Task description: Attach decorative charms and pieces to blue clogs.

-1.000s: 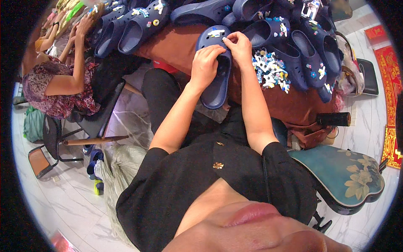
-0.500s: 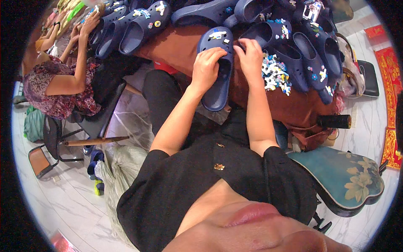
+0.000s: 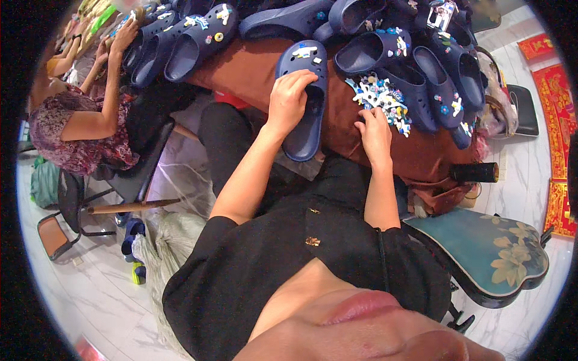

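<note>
the left hand (image 3: 290, 99) holds a dark blue clog (image 3: 306, 99). its fingers curl over the left rim of the clog, near the middle, with the tips inside the opening. the clog lies on the brown cloth (image 3: 253, 69) of the table, toe end away from the person and heel end close to the body. there are small charms stuck on its toe.

the right hand (image 3: 374, 129) is well apart from the clog, off to its right. it rests on the brown cloth with the fingers bent down, and the tips touch the near edge of a pile of charms (image 3: 382, 99). i cannot tell if it has picked one up. the pile is white, blue and other colours, and it lies between the held clog and a bunch of more clogs (image 3: 433, 78) on the right.

more dark blue clogs lie in a row (image 3: 186, 42) at the far left of the table. another person in a flowered top (image 3: 66, 129) sits there on the left and reaches up to that row with a hand (image 3: 125, 36).

a black can (image 3: 475, 172) lies at the right edge of the table. a green chair seat with flowers (image 3: 487, 249) is at the person's right side.
</note>
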Available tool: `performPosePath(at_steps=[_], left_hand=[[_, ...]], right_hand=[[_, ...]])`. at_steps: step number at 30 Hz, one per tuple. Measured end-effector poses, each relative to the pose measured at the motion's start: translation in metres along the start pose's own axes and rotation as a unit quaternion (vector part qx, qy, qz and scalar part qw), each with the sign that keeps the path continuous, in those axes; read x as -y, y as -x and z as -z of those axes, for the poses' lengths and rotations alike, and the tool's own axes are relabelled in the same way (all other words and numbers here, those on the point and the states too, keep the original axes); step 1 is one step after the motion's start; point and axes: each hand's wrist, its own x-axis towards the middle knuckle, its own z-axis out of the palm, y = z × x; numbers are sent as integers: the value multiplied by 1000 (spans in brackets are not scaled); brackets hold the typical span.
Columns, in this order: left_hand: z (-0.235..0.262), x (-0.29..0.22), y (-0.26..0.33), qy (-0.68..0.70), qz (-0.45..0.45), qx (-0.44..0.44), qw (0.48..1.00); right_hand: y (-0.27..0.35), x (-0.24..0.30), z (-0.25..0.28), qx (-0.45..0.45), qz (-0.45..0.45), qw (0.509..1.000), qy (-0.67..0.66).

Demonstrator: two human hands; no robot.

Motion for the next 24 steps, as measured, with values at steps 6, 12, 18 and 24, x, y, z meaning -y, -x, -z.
performPosePath(at_steps=[6, 12, 18, 24], left_hand=[[0, -2, -1, -5, -19, -18, 1000], [0, -3, -3, -5, -19, -15, 1000], [0, -3, -3, -7, -20, -15, 1000], [0, -3, -2, -6, -19, -19, 1000]], right_hand=[[0, -16, -7, -66, 25, 996, -57], [9, -30, 7, -123, 96, 987, -31], [23, -36, 7, -89, 18, 994, -68], [23, -38, 7, -76, 32, 996, -39]])
